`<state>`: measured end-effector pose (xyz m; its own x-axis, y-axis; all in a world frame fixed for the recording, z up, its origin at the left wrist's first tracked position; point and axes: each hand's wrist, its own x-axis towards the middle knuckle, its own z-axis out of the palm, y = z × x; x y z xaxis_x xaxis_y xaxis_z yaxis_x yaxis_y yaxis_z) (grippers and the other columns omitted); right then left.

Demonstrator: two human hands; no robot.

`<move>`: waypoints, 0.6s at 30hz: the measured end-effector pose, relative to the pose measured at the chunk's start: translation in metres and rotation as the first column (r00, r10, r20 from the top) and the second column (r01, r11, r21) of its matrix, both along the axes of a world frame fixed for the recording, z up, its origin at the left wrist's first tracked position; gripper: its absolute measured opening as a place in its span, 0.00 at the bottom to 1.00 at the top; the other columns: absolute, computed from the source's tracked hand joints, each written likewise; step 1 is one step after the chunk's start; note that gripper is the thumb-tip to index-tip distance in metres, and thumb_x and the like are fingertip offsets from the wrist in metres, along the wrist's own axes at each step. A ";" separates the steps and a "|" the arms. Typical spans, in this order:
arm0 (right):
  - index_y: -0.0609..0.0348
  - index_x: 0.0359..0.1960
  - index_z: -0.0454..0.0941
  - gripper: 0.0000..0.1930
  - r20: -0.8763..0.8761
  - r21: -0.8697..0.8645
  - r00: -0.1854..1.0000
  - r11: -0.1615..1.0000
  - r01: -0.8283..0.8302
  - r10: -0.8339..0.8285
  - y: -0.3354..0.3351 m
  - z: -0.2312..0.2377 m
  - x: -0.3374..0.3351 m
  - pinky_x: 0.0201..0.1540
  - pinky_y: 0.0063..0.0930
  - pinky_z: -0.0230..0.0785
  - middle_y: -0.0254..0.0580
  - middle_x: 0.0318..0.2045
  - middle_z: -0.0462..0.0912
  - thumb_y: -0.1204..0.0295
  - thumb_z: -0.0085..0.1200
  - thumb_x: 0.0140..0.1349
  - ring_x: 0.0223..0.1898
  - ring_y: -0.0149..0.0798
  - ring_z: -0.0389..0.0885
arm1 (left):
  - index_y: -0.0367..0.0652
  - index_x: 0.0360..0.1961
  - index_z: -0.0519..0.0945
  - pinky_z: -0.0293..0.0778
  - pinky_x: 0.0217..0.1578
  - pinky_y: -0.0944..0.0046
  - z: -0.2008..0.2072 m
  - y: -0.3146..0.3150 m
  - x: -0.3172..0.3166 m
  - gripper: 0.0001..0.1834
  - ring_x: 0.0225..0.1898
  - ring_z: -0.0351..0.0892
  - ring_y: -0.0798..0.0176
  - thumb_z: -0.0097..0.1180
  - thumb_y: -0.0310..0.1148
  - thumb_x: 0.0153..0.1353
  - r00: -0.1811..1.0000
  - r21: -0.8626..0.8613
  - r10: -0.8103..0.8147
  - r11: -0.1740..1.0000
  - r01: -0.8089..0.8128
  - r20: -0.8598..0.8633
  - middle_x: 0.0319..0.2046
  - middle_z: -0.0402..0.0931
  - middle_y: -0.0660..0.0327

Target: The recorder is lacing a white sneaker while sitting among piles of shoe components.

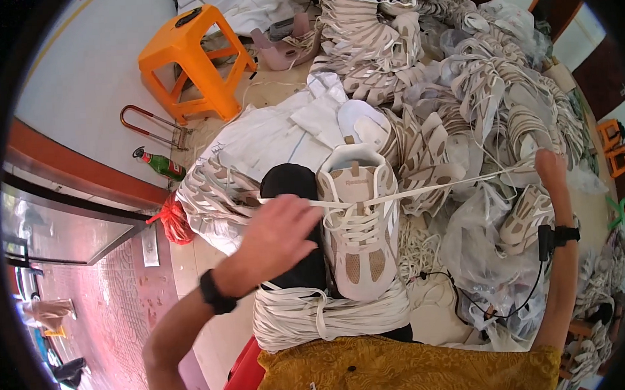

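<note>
A beige and white lace-up sneaker (361, 262) lies in front of me, its toe toward me and its tongue upright. A flat cream shoelace (441, 186) runs from its upper eyelets, stretched out to the right. My right hand (551, 167), far out to the side, is closed on that lace. My left hand (278, 233) is over a black rounded form (291, 180) beside the sneaker. The lace's left part passes behind its fingers, which seem to grip it, and a short end sticks out beyond. A thick bundle of cream laces (332, 318) lies across my lap.
Heaps of similar shoe uppers (376, 49) fill the far and right side, with clear plastic bags (478, 236) among them. White sacking (261, 138) lies beyond the sneaker. An orange stool (198, 60), green bottle (163, 164) and red bag (174, 220) stand left. A black cable (495, 315) hangs near my right forearm.
</note>
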<state>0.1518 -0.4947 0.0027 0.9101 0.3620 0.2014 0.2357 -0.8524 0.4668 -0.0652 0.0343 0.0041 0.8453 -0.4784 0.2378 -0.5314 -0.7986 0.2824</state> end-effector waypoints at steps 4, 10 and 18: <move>0.60 0.17 0.71 0.06 -0.030 0.001 0.999 1.000 -0.025 0.025 0.019 -0.003 -0.007 0.27 0.42 0.67 0.48 0.21 0.75 0.74 0.44 0.48 0.25 0.50 0.76 | 0.40 0.39 0.70 0.66 0.41 0.60 -0.026 -0.023 0.017 0.22 0.43 0.67 0.54 0.58 0.31 0.39 0.993 0.228 -0.069 0.973 0.045 0.099 0.39 0.68 0.57; 0.59 0.17 0.71 0.07 -0.009 0.014 1.000 1.000 -0.028 0.029 -0.001 -0.013 -0.009 0.27 0.42 0.67 0.48 0.21 0.74 0.73 0.43 0.49 0.24 0.50 0.75 | 0.33 0.30 0.73 0.68 0.27 0.69 -0.008 -0.029 0.041 0.07 0.24 0.73 0.63 0.51 0.25 0.48 0.943 -0.383 0.052 0.905 -0.183 -0.328 0.20 0.72 0.58; 0.60 0.18 0.69 0.08 0.011 0.105 1.000 0.994 0.014 -0.015 -0.050 -0.016 -0.006 0.27 0.45 0.63 0.50 0.20 0.73 0.73 0.42 0.51 0.25 0.53 0.72 | 0.34 0.24 0.76 0.69 0.27 0.69 -0.001 -0.029 0.066 0.10 0.21 0.73 0.66 0.52 0.32 0.49 0.767 -0.443 0.011 0.811 -0.383 -0.642 0.18 0.74 0.57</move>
<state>0.1460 -0.5451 -0.0136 0.9126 0.3250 0.2480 0.2179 -0.9000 0.3775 0.0009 0.0051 0.0031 0.9539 -0.2391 -0.1816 0.0436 -0.4880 0.8718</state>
